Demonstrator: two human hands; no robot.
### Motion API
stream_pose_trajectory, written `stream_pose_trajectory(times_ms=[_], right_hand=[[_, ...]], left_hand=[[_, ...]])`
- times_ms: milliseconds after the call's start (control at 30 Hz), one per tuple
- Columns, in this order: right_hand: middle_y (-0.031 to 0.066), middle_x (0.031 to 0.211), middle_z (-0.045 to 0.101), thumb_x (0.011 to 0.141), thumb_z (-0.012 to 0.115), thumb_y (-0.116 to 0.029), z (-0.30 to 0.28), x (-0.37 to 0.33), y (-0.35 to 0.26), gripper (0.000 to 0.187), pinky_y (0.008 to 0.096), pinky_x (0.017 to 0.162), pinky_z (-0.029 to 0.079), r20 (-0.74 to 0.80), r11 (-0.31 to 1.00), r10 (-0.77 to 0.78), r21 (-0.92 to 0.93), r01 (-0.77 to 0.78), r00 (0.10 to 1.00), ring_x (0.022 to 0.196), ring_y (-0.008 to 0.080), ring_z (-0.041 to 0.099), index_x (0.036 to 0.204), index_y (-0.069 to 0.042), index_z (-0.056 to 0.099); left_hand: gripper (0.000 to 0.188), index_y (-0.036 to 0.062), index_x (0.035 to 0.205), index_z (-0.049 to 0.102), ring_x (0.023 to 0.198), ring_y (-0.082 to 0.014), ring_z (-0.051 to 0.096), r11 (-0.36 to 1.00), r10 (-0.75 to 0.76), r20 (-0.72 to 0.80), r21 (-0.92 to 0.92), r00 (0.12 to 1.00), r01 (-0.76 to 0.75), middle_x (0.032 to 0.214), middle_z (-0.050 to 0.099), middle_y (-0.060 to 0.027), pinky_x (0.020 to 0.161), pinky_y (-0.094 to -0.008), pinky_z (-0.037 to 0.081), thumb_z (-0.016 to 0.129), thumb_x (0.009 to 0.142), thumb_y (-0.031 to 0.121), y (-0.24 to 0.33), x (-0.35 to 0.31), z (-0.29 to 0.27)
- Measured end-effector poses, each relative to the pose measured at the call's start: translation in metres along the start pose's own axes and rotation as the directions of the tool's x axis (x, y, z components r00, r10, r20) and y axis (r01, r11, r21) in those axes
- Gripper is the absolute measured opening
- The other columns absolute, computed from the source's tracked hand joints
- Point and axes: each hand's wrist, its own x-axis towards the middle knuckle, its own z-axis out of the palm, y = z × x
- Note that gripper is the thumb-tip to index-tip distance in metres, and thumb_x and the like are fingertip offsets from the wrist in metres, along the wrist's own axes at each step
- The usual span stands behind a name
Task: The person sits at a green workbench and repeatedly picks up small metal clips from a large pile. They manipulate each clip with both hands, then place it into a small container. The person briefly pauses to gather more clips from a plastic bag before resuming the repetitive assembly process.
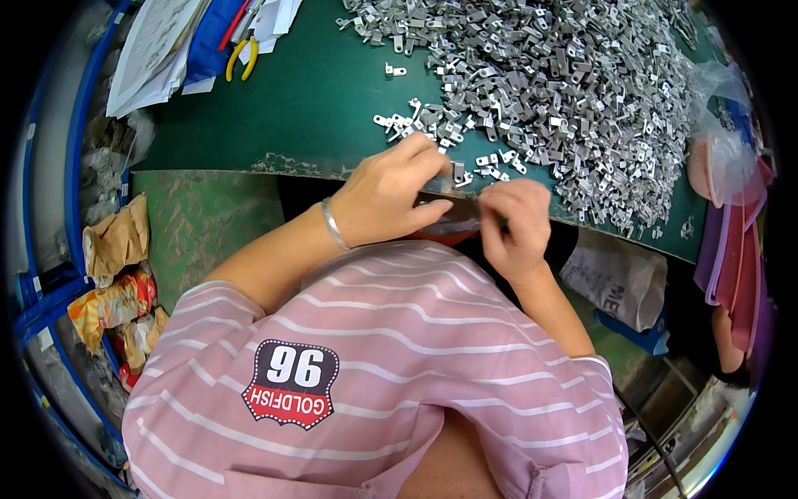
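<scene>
A large heap of small grey metal brackets [565, 91], bent pieces with holes, covers the right of the green table [249, 125]. My left hand [386, 191], with a silver bangle at the wrist, is at the table's near edge. Its thumb and forefinger are apart, and nothing shows between them. A few loose brackets [492, 165] lie just beyond its fingertips, between my two hands. At the edge to the right, my right hand [517, 229] has its fingers curled in and the thumb against them. Whatever they may hold is hidden.
Yellow-handled pliers [243, 58], papers [154, 54] and a blue folder [214, 41] lie at the far left. Blue shelving [75, 166] stands left. A white sack [619, 279] is below the table at right. Beyond it, a person's arm [727, 339] shows.
</scene>
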Motion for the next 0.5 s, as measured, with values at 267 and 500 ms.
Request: stream_pose_trajectory(times_ms=[267,500], right_hand=[[0.0079,0.094,0.07,0.074,0.074,0.006,0.001,0.014,0.011,0.027,0.0394,0.077,0.048,-0.034,1.0,0.006,-0.015,-0.007,0.999,0.085,0.0295,0.065,0.097,-0.006,0.069],[0.0092,0.097,0.07,0.069,0.075,0.005,-0.007,-0.01,-0.006,0.028,0.0408,0.078,0.051,0.12,0.977,-0.113,0.192,0.089,0.986,0.086,0.0301,0.066,0.095,-0.005,0.068]], left_hand=[[0.03,0.0055,0.094,0.065,0.086,-0.0302,0.064,0.975,0.17,0.007,0.145,0.985,-0.169,0.099,0.059,-0.0106,0.073,-0.0393,0.053,0.082,0.069,0.007,-0.007,0.005,0.026],[0.023,0.004,0.091,0.063,0.078,-0.028,0.064,0.996,0.08,0.076,-0.048,0.994,-0.077,0.094,0.06,-0.0108,0.066,-0.0348,0.053,0.08,0.075,0.006,-0.007,-0.004,0.007]])
